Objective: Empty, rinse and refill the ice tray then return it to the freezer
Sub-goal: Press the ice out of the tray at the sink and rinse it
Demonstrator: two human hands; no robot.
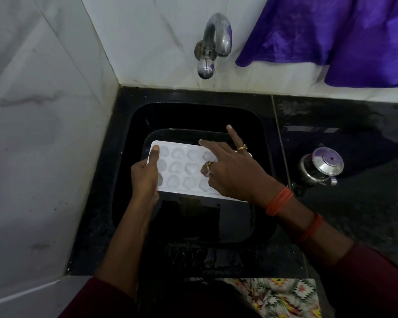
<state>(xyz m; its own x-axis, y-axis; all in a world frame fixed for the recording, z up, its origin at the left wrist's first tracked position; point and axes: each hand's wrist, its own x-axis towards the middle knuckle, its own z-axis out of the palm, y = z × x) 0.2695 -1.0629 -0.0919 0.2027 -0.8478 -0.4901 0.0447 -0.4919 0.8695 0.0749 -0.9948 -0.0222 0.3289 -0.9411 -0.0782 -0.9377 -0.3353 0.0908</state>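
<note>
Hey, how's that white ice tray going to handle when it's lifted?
The ice tray looks like thin plastic, so probably light and a bit flexible. Its cells seem to hold ice, adding weight. Likely slippery; the left hand grips one end.

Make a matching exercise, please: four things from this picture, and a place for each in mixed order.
Things:
1. ice tray
2. tap
3. steel pot
4. purple cloth

Places:
A. on the wall above the sink
B. on the counter right of the sink
C. held over the sink
D. hanging at the top right

Pairs: 1-C, 2-A, 3-B, 4-D
</note>
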